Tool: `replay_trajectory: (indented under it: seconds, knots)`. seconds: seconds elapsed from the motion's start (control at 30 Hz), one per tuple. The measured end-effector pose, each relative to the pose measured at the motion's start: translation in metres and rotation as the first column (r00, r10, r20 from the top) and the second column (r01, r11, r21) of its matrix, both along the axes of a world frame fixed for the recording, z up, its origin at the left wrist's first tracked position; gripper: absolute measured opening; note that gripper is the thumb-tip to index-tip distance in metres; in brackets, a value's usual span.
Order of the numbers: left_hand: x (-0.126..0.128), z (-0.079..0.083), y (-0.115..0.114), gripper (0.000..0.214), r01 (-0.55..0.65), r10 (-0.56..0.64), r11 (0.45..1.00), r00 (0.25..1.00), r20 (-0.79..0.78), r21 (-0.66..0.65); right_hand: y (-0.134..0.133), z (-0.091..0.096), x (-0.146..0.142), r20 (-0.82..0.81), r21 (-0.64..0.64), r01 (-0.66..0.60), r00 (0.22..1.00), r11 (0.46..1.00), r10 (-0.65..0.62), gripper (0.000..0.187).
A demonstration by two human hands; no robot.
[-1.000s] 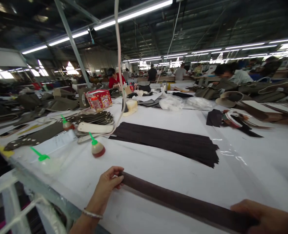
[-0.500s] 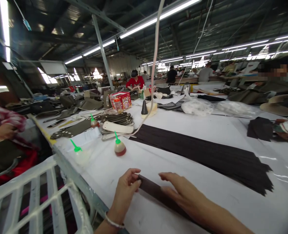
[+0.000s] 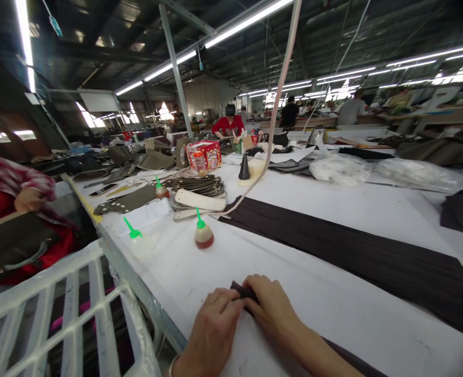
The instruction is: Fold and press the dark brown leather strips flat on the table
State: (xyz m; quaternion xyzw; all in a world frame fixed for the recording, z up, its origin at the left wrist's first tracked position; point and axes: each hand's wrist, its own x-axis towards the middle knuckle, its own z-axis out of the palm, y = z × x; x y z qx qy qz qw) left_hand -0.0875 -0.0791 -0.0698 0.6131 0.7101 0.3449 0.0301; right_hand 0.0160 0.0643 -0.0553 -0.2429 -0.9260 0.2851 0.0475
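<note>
Both hands meet at the far end of a dark brown strip (image 3: 240, 289) low in the middle of the view. My left hand (image 3: 217, 324) pinches its end, fingers curled. Beside it, my right hand (image 3: 269, 303) has its fingers bent over the strip and gripping it too. The rest of the strip runs back under my right forearm and shows again at the lower right. Beyond the hands, a broad layer of similar dark strips (image 3: 333, 246) lies across the white tabletop (image 3: 168, 277). A squeeze bottle (image 3: 204, 236) with a green nozzle and reddish liquid stands ahead of my left hand.
A white plastic crate (image 3: 64, 319) stands at the table's left edge. White straps (image 3: 200, 200) and a stack of dark pieces (image 3: 198, 184) lie beyond the bottle. A hose (image 3: 280, 94) hangs down to the table. At left, a person in a checked sleeve (image 3: 15, 178) holds a dark bag piece.
My right hand, open over the strip before, has closed on it next to my left hand. The strip's end is now bent between the fingers. The view has shifted slightly.
</note>
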Motion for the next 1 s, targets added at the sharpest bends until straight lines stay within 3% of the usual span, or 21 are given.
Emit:
replay_trajectory:
  seconds: [0.1,0.23,0.47,1.0]
  knots:
    - [-0.001,-0.005,-0.003,0.037,0.026,-0.045,0.997,0.957,-0.288,-0.07,0.001,-0.001,0.0,-0.003,0.01,-0.022,1.0,1.0,0.022,0.019]
    - [-0.007,-0.006,-0.003,0.037,-0.013,-0.034,0.994,0.906,-0.422,-0.109,0.002,-0.003,0.0,-0.016,0.028,-0.048,0.999,0.998,0.048,0.026]
    - [-0.012,0.007,0.0,0.034,0.019,-0.093,0.986,0.883,-0.46,-0.163,0.003,-0.005,-0.002,-0.04,0.035,-0.054,0.998,0.998,0.056,0.029]
    - [-0.02,0.016,0.001,0.033,0.075,-0.19,0.967,0.849,-0.492,-0.243,0.004,-0.01,-0.005,-0.112,0.003,-0.017,0.994,1.0,0.017,0.029]
